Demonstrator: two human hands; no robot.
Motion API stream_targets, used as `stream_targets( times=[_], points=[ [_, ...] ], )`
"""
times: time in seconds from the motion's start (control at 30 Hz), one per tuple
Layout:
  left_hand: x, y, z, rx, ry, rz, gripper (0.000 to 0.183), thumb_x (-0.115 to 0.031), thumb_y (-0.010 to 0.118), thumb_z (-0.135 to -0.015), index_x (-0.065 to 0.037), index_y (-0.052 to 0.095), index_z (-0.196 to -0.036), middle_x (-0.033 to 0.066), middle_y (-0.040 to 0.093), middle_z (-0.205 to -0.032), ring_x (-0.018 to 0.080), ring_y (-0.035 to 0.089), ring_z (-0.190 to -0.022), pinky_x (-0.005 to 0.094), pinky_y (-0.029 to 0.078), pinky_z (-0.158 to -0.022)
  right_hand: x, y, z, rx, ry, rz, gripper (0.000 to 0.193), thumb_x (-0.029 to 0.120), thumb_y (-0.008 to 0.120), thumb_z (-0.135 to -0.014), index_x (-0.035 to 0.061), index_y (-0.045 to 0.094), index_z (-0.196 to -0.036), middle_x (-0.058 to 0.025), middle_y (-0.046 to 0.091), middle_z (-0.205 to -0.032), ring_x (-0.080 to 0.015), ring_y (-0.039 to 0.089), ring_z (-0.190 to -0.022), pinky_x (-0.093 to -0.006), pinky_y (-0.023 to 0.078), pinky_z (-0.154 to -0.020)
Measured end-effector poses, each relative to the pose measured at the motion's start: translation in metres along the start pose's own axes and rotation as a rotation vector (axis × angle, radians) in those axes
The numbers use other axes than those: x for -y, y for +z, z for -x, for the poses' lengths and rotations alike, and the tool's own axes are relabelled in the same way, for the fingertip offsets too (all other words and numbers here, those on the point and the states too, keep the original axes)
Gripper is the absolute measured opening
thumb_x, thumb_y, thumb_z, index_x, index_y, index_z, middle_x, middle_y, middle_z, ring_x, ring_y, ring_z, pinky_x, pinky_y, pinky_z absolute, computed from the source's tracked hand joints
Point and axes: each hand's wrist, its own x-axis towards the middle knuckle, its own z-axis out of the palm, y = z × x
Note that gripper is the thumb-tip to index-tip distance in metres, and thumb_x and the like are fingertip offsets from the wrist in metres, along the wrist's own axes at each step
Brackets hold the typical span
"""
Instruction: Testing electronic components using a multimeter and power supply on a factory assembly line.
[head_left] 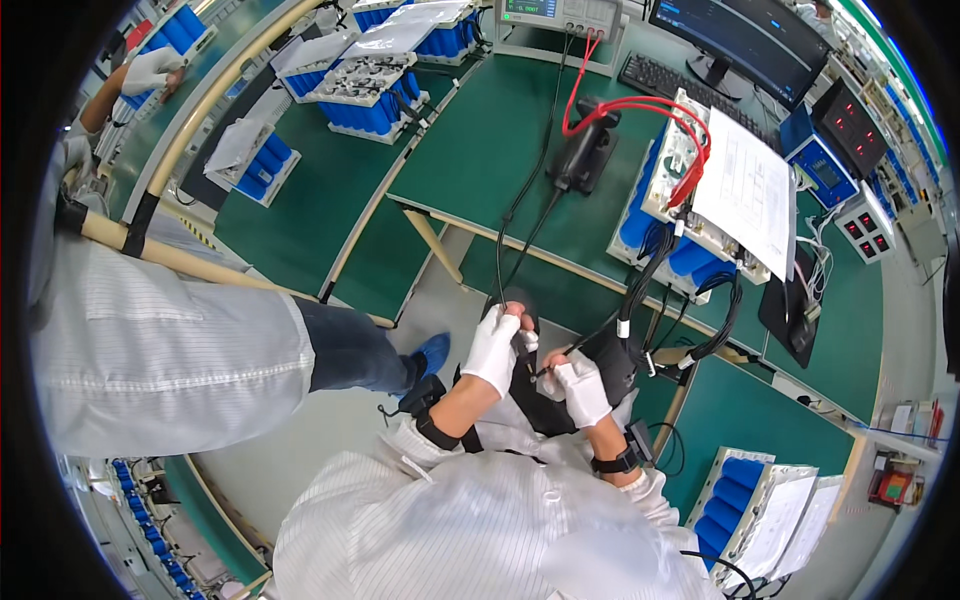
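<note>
My left hand (492, 352), in a white glove with bare fingertips, pinches a black test lead (500, 240) that runs down from the bench meter (560, 18). Close by on its right, my gloved right hand (580, 388) is closed on a black cable (597, 333) leading toward the battery pack. Between the hands, the dark cable ends nearly meet; whether they touch I cannot tell. The battery pack (632, 222) has blue cells and a white top, with a paper sheet (745, 190) over it. Red leads (640, 103) loop from the meter onto its top.
A black handheld device (583, 155) lies on the green bench (470, 150). Behind the pack are a keyboard (690, 90) and monitor (745, 45). Small display boxes (820, 165) stand at right. Another person (180, 350) is at my left; more packs (365, 95) sit on the adjoining bench.
</note>
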Motion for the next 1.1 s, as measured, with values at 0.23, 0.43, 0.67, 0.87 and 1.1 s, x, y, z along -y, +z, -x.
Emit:
stream_targets(
  times=[0.23, 0.43, 0.67, 0.87, 1.1],
  points=[
    [-0.013, 0.003, -0.003, 0.026, 0.102, 0.108, 0.013, -0.019, 0.046, -0.097, -0.007, 0.05, -0.096, 0.0066, 0.053, -0.081, 0.0164, 0.051, -0.071, 0.0298, 0.045, -0.067, -0.002, 0.016, -0.005, -0.155, -0.051, -0.204, 0.015, 0.016, 0.048, -0.094, 0.0034, 0.055, -0.096, -0.0035, 0.062, -0.076, -0.0084, 0.055, -0.06, -0.0191, 0.041, -0.051],
    [-0.017, 0.002, -0.007, 0.029, 0.071, 0.11, 0.011, -0.017, 0.045, -0.097, -0.008, 0.05, -0.093, 0.0057, 0.052, -0.08, 0.0165, 0.051, -0.072, 0.0305, 0.045, -0.066, -0.005, 0.013, -0.008, -0.162, -0.093, -0.163, 0.014, 0.016, 0.047, -0.095, 0.0036, 0.055, -0.096, -0.0038, 0.061, -0.077, -0.0089, 0.056, -0.062, -0.0199, 0.043, -0.054],
    [0.001, -0.002, -0.009, 0.024, 0.006, 0.135, 0.011, -0.016, 0.048, -0.095, -0.006, 0.053, -0.094, 0.0063, 0.054, -0.081, 0.0169, 0.052, -0.074, 0.0313, 0.046, -0.067, -0.004, 0.015, -0.005, -0.15, -0.1, -0.154, 0.017, 0.02, 0.051, -0.094, 0.0036, 0.056, -0.098, -0.0035, 0.062, -0.079, -0.0075, 0.054, -0.06, -0.02, 0.041, -0.052],
    [0.006, -0.019, -0.023, -0.015, 0.009, 0.1, 0.024, -0.016, 0.053, -0.09, -0.001, 0.054, -0.11, 0.0047, 0.052, -0.08, 0.0165, 0.051, -0.069, 0.0327, 0.045, -0.062, 0.017, -0.037, 0.02, -0.129, -0.043, 0.278, 0.026, 0.024, 0.047, -0.095, 0.0028, 0.063, -0.095, -0.0027, 0.061, -0.077, -0.0089, 0.053, -0.068, -0.0244, 0.043, -0.06],
    [-0.002, -0.034, -0.035, -0.009, -0.129, 0.164, 0.018, -0.023, 0.055, -0.093, -0.006, 0.055, -0.099, 0.0052, 0.053, -0.075, 0.0191, 0.05, -0.061, 0.0342, 0.044, -0.056, 0.081, -0.135, 0.057, -0.712, -0.3, 0.455, 0.014, 0.007, 0.05, -0.086, 0.0026, 0.062, -0.092, -0.0038, 0.06, -0.073, -0.0126, 0.056, -0.064, -0.0279, 0.047, -0.062]
  ],
)
